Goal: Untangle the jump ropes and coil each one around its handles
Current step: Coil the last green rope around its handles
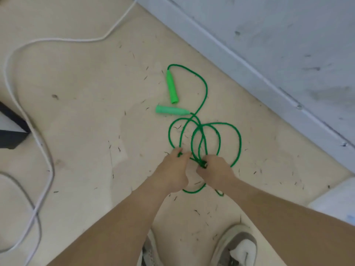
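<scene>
Green jump rope (206, 87), looped on the floor (86, 112) near the wall, handles (172, 87) free: untangling in hand, left hand (173, 169) and right hand (215, 169) each with grip pinched on strands at the knot (201, 163); next, probably, loosening one strand.

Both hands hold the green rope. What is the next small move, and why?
Probably pull the tangle gently apart: the left hand and right hand both pinch the green rope there, its loops cross just beyond, and the handles lie free on the floor.
</scene>
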A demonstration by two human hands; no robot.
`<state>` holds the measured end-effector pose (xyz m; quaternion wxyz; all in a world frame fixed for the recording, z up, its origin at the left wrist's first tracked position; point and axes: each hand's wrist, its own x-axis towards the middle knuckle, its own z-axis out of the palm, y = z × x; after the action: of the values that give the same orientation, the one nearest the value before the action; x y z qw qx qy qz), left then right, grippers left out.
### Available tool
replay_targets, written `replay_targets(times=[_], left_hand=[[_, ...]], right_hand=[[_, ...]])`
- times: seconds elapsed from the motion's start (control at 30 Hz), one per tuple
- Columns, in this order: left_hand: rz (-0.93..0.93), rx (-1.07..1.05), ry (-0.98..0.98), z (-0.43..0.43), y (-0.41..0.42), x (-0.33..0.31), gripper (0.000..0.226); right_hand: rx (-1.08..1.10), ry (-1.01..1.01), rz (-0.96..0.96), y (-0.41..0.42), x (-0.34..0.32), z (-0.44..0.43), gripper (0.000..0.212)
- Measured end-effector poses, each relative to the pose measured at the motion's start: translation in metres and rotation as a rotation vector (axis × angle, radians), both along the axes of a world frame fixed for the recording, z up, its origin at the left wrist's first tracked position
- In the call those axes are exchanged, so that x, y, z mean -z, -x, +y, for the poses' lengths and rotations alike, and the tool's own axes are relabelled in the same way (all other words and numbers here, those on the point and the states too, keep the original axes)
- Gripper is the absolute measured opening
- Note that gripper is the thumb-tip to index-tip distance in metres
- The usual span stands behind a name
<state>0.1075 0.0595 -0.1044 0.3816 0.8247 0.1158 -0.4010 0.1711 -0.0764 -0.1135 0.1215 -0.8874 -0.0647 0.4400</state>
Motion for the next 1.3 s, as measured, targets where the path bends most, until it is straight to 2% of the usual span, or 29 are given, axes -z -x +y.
replay_targets(times=[0.1, 0.2, 0.23, 0.3, 0.33, 0.43, 0.5, 0.57, 0.6, 0.7, 0.77, 0.87, 0.9, 1.0, 1.07, 1.13, 1.17, 1.23, 1.27, 1.3], left_hand=[[0.004, -0.097, 0.098, -0.002, 0.006, -0.018, 0.062], [0.011, -0.355, 0.158, 0.009, 0.007, -0.050, 0.014], [0.020, -0.417, 0.177, 0.016, 0.008, -0.062, 0.015], [0.053, -0.437, 0.169, 0.030, 0.011, -0.087, 0.032], [0.056, -0.424, 0.157, 0.034, 0.012, -0.101, 0.033], [0.058, -0.355, 0.144, 0.038, 0.011, -0.147, 0.026], [0.052, -0.373, 0.232, 0.038, 0.007, -0.181, 0.028], [0.011, -0.396, 0.338, 0.037, 0.009, -0.219, 0.021], [-0.025, -0.424, 0.362, 0.035, 0.013, -0.237, 0.017], [-0.227, -0.715, 0.315, 0.025, 0.028, -0.284, 0.029], [-0.386, -0.867, 0.176, 0.013, 0.034, -0.313, 0.032], [-0.588, -0.851, -0.044, -0.008, 0.040, -0.361, 0.030], [-0.654, -0.849, -0.068, -0.015, 0.042, -0.377, 0.030], [-0.807, -0.882, 0.026, -0.031, 0.047, -0.410, 0.026], [-0.866, -0.902, 0.153, -0.037, 0.054, -0.416, 0.024], [-0.895, -0.883, 0.249, -0.035, 0.059, -0.416, 0.025], [-0.918, -0.894, 0.300, -0.031, 0.060, -0.416, 0.025], [-0.983, -1.001, 0.368, -0.019, 0.061, -0.416, 0.027], [-1.012, -1.079, 0.391, -0.013, 0.062, -0.417, 0.027], [-1.030, -1.173, 0.432, -0.006, 0.064, -0.418, 0.028]], right_hand=[[0.514, -0.256, 0.399, -0.004, -0.043, 0.017, 0.015], [0.773, -0.487, 0.593, -0.033, -0.103, 0.024, 0.024], [0.856, -0.583, 0.632, -0.046, -0.124, 0.024, 0.027], [0.922, -0.761, 0.669, -0.069, -0.166, 0.023, 0.028], [0.910, -0.822, 0.662, -0.076, -0.186, 0.022, 0.027], [0.921, -0.937, 0.608, -0.087, -0.231, 0.021, 0.026], [1.024, -1.073, 0.606, -0.090, -0.250, 0.021, 0.022], [1.099, -1.184, 0.593, -0.091, -0.264, 0.020, 0.013], [1.109, -1.202, 0.575, -0.090, -0.271, 0.017, 0.015], [1.045, -1.141, 0.550, -0.079, -0.292, 0.004, 0.027], [1.008, -1.045, 0.538, -0.069, -0.308, -0.008, 0.033], [0.936, -0.869, 0.394, -0.053, -0.335, -0.020, 0.022], [0.841, -0.822, 0.313, -0.048, -0.345, -0.021, 0.026], [0.312, -0.794, 0.012, -0.030, -0.378, -0.022, 0.072], [0.040, -0.870, 0.005, -0.017, -0.403, -0.018, 0.085], [-0.182, -0.884, 0.140, -0.006, -0.418, -0.008, 0.077], [-0.249, -0.851, 0.139, -0.001, -0.419, -0.002, 0.062], [-0.271, -0.732, -0.004, 0.004, -0.414, 0.006, 0.026], [-0.246, -0.691, -0.054, 0.002, -0.410, 0.007, 0.018], [-0.229, -0.662, -0.060, 0.000, -0.408, 0.005, 0.019]])
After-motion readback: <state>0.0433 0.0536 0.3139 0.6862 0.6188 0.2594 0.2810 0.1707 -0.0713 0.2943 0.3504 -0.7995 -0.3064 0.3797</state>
